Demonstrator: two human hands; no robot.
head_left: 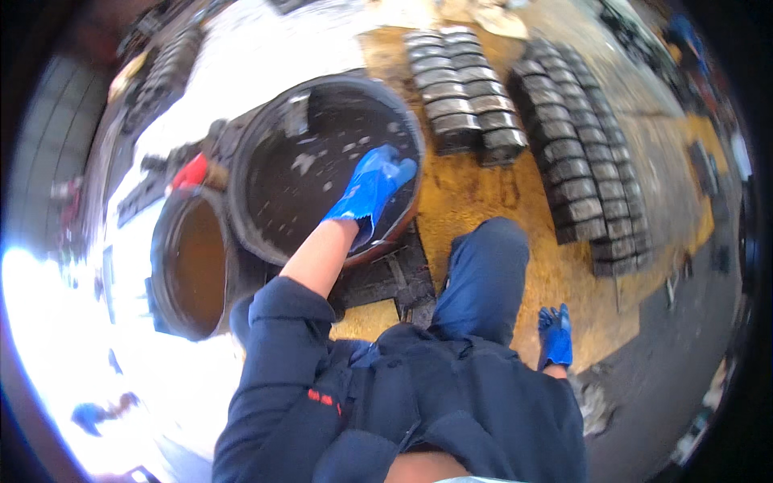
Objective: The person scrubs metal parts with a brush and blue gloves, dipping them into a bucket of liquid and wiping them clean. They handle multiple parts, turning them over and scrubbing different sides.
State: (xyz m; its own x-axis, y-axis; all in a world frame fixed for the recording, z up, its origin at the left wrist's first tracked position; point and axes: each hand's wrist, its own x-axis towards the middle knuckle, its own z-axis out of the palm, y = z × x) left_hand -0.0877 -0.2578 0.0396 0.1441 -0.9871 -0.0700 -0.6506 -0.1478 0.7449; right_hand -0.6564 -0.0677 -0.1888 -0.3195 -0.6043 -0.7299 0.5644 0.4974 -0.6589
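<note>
My left hand (381, 175), in a blue rubber glove, reaches over a large round tub (241, 181) of dark liquid. It is near the tub's right side, and blur and angle hide its fingertips, so a hold on anything cannot be made out. Pale flecks like foam float on the liquid (322, 165). Out to my right side hangs my right hand (555, 334), also in a blue glove, its fingers apart and nothing in them. Past the tub, dark metal blocks (459, 88) stand in two close rows on a yellowish board (475, 189).
A smaller round container (199, 266) with brownish liquid sits left of the tub, a red object (191, 171) behind it. More rows of metal blocks (576, 153) stand at the right. My bent knee (487, 274) is beside the tub. Tools (672, 286) lie on the right.
</note>
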